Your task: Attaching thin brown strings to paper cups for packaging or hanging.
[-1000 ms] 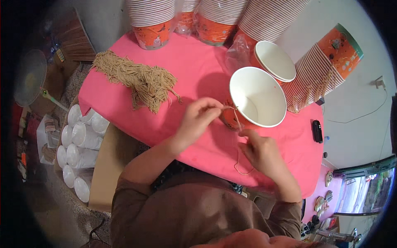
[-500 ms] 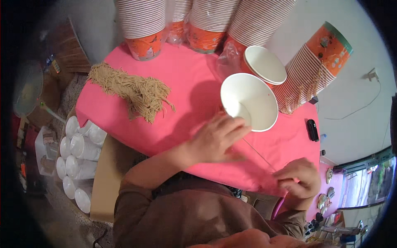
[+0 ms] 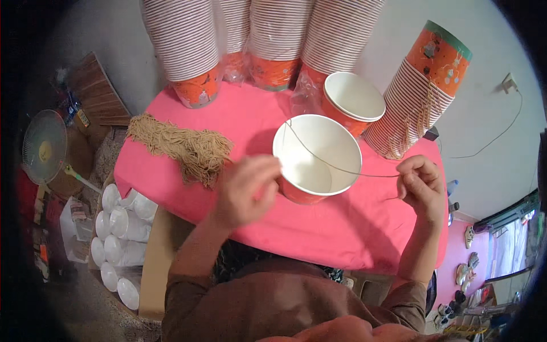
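Observation:
A white-lined paper bucket [image 3: 347,137] with an orange outside stands upright on the pink-covered table. My right hand [image 3: 423,185], to the right of it, pinches one end of a thin brown cord [image 3: 373,175]. The cord sags across the bucket's mouth to its far left rim, where its other end lies loose. Beside the bucket's left rim is my left hand [image 3: 248,188], smeared by motion; whether its fingertips touch the rim or hold anything is unclear. A bundle of tan cords [image 3: 196,149] lies on the table to the left.
Tall stacks of paper buckets [image 3: 182,40] line the table's far side. Nested buckets [image 3: 356,100] stand behind the working one. At right leans an upside-down stack [image 3: 419,85] with cords draped over it. White tubs [image 3: 128,225] fill a carton [image 3: 154,268] at left, near a fan [image 3: 45,145].
My right hand has risen, bringing the cord from in front of the bucket to over its mouth. My left hand has moved left, off the cord. The view has shifted.

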